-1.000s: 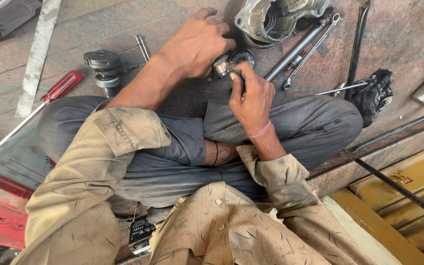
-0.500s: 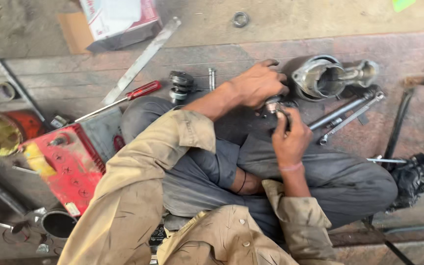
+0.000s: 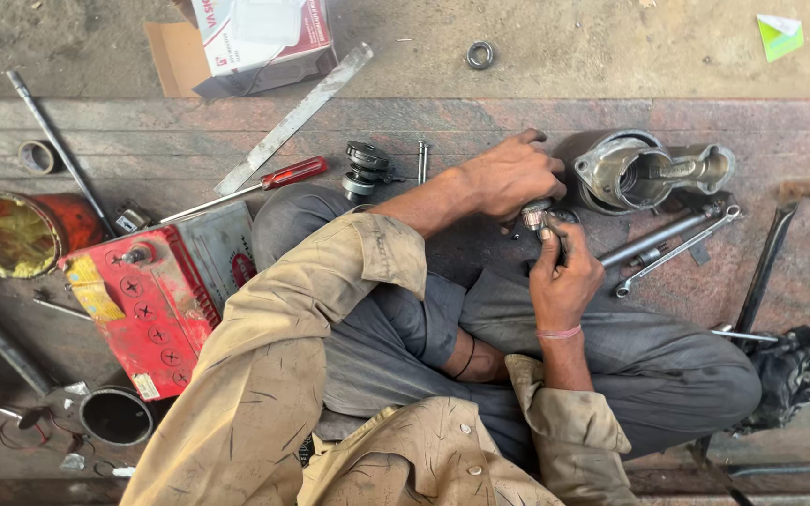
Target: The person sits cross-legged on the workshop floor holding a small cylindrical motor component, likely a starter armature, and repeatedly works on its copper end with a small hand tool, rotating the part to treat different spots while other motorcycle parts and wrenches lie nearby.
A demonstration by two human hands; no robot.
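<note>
I sit cross-legged on a stone floor. My left hand (image 3: 510, 174) reaches forward and grips a small round metal part (image 3: 536, 217) from above. My right hand (image 3: 564, 274) holds the same part from below, fingers closed around its lower end. Just beyond the hands lies a grey metal housing (image 3: 622, 171) with a shaft sticking out to the right. Two long spanners (image 3: 672, 245) lie right of my hands.
A red-handled screwdriver (image 3: 264, 184), a small gear stack (image 3: 366, 169) and a bolt (image 3: 421, 159) lie left of my hands. A red battery (image 3: 147, 295), a red tin (image 3: 13, 232), a flat metal bar (image 3: 294, 117), a cardboard box (image 3: 260, 36) and a black part (image 3: 794, 370) surround me.
The view has swung left and pulled back, bringing the battery, tin and box into sight. Both hands stay together on the small metal part.
</note>
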